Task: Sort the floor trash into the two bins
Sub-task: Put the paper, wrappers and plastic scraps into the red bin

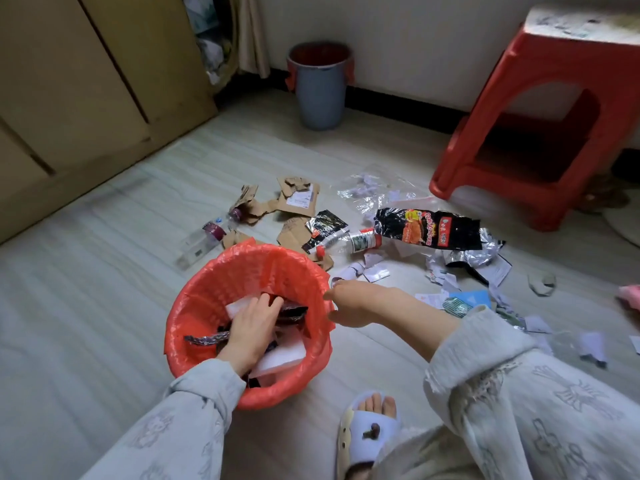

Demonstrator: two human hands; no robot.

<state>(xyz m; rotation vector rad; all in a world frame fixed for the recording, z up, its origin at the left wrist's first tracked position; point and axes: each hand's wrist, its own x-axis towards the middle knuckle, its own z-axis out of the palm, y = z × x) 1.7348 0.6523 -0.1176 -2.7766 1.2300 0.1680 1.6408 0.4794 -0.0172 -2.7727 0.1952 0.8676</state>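
A bin with a red bag liner point(207, 299) stands on the floor right in front of me. My left hand point(251, 329) reaches down inside it, fingers spread over white foam pieces and dark wrappers; whether it holds any of them is hidden. My right hand point(356, 303) pinches the liner's right rim. A second bin, blue-grey with a red liner point(318, 88), stands by the far wall. Trash lies beyond the near bin: torn cardboard point(294, 202), a black snack bag point(429, 228), a clear bottle with a red cap point(349, 242), another clear bottle point(201, 240), paper scraps point(374, 271).
A red plastic stool point(533, 133) stands at the right. Wooden cabinet doors point(86, 81) line the left. My slippered foot point(367, 431) is on the floor by the near bin. More paper scraps point(592, 348) and a crumpled grey piece point(542, 284) lie to the right.
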